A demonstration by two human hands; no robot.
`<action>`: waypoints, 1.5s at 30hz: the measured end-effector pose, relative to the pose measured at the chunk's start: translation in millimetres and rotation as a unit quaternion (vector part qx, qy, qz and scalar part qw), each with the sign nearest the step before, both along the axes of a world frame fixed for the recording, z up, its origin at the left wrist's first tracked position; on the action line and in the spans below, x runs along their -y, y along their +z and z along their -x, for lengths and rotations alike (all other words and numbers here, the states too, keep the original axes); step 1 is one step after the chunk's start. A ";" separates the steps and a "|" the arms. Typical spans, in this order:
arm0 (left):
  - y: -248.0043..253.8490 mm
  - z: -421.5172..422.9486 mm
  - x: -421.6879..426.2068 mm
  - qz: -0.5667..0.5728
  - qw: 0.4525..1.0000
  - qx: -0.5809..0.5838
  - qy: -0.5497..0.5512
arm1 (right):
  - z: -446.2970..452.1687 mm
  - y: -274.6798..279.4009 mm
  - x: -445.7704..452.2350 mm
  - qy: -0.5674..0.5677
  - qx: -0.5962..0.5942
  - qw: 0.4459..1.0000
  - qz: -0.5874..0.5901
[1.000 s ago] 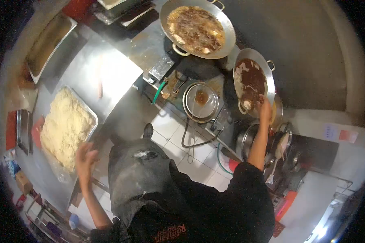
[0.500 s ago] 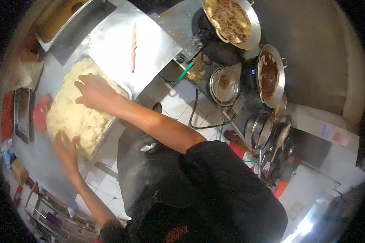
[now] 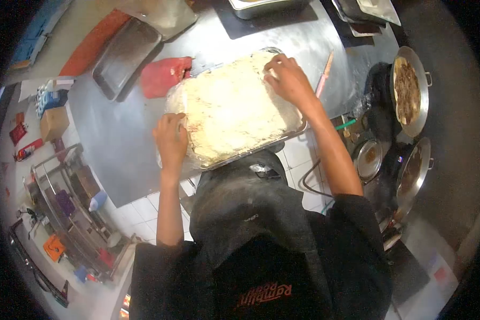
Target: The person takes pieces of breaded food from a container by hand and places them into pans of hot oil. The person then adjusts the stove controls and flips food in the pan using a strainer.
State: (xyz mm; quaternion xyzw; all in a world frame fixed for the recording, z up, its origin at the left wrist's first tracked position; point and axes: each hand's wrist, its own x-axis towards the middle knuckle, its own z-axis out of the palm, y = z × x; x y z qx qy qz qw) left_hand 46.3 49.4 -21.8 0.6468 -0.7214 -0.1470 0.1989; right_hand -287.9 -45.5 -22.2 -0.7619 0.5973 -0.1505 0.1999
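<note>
A tray of pale yellow, crumbly flour-like coating (image 3: 229, 106) lies at the front edge of the steel table (image 3: 112, 144). My left hand (image 3: 172, 137) is at the tray's left end, its fingers bent over the edge of the coating and the clear plastic there. At the upper right of the tray, my right hand (image 3: 289, 79) has its fingers curled down at the coating, apart from each other. Whether either hand grips anything is hard to see. Just right of my right hand lies a knife with a pink handle (image 3: 321, 84).
A red bag (image 3: 165, 77) and an empty metal tray (image 3: 127, 57) lie left of the coating. At the right are two pans of oil, an upper one (image 3: 409, 93) and a lower one (image 3: 413, 176), with a strainer (image 3: 368, 159) beside them. Shelving (image 3: 74, 197) stands at the lower left.
The view has swung toward the steel table. My right hand has moved from the lower pan to the tray's right side. My left hand has come onto the tray's left end.
</note>
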 end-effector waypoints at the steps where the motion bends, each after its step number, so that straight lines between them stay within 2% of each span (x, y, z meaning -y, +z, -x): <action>1: 3.6 0.0 -0.9 0.009 1.000 -0.006 0.004 | 2.3 0.9 2.3 0.002 0.000 1.000 0.004; 6: 3.6 -9.7 -2.8 0.005 0.999 -0.018 0.034 | 0.9 8.7 12.8 -0.023 -0.012 1.000 -0.008; 10: 0.6 -21.2 5.8 0.027 0.995 -0.065 0.072 | 8.5 -12.6 35.4 -0.067 0.005 0.998 0.020; 12: 2.8 -20.9 12.1 0.040 0.991 -0.094 0.083 | 8.6 -18.0 45.8 -0.044 0.050 0.994 -0.086; 13: 7.2 -18.3 16.4 0.053 0.991 -0.100 0.066 | 6.1 -15.6 46.4 -0.044 0.049 0.994 -0.084; 15: 12.2 -15.1 19.9 0.069 0.990 -0.109 0.050 | -1.8 -7.3 50.7 -0.022 -0.062 0.991 -0.117; 18: 14.6 -13.6 19.9 0.062 0.987 -0.139 0.042 | -0.9 -7.7 61.1 -0.016 -0.065 0.986 -0.154; 24: 18.4 -15.0 -1.4 0.073 0.980 -0.179 0.044 | 5.4 13.1 78.6 0.040 -0.073 0.986 -0.145; 26: 5.9 -16.3 -12.8 0.108 0.983 -0.142 0.036 | 14.2 -18.0 87.9 0.098 -0.120 0.978 -0.138; 27: -2.0 -14.2 -18.7 0.095 0.984 -0.139 0.058 | 14.3 -18.0 90.0 0.105 -0.160 0.959 -0.209; 28: -12.4 -15.9 -20.6 0.040 0.984 -0.155 0.075 | 21.8 -27.1 85.3 0.145 -0.098 0.982 -0.070; 29: -66.7 -40.8 -23.6 0.062 0.988 -0.120 0.073 | 21.5 -19.1 80.6 0.143 -0.070 0.981 -0.108; 30: -53.3 -30.6 -18.7 0.085 0.984 -0.153 0.021 | 20.7 -15.8 71.2 0.136 -0.021 0.987 -0.085; 32: -32.4 -5.6 -14.5 0.051 0.986 -0.158 0.012 | 17.7 -8.1 50.8 0.130 0.073 0.988 -0.036; 34: -18.4 14.3 -7.0 0.044 0.986 -0.159 -0.011 | 9.7 66.6 12.6 0.058 0.145 0.981 -0.114; 35: -13.0 22.9 -0.1 0.031 0.987 -0.158 -0.008 | 10.2 68.6 2.9 0.045 0.146 0.983 -0.101; 36: -7.4 33.2 9.3 0.037 0.986 -0.160 -0.024 | 14.4 69.9 -6.4 0.058 0.225 0.970 -0.064; 38: 4.8 57.3 26.3 0.011 0.984 -0.174 -0.029 | 32.9 75.5 -25.8 0.059 0.300 0.952 -0.016; 40: 19.0 81.8 44.1 0.026 0.982 -0.183 -0.045 | 55.7 92.0 -47.6 0.043 0.277 0.958 0.058; 42: 40.6 108.4 52.8 0.036 0.981 -0.184 -0.054 | 103.6 121.7 -82.8 -0.011 0.292 0.955 0.048; 44: 49.7 129.1 55.4 0.081 0.962 -0.244 -0.095 | 157.8 149.7 -133.4 -0.167 0.494 0.852 -0.053; 45: 59.7 143.2 48.9 0.078 0.965 -0.235 -0.089 | 191.2 131.3 -149.0 -0.180 0.424 0.882 0.098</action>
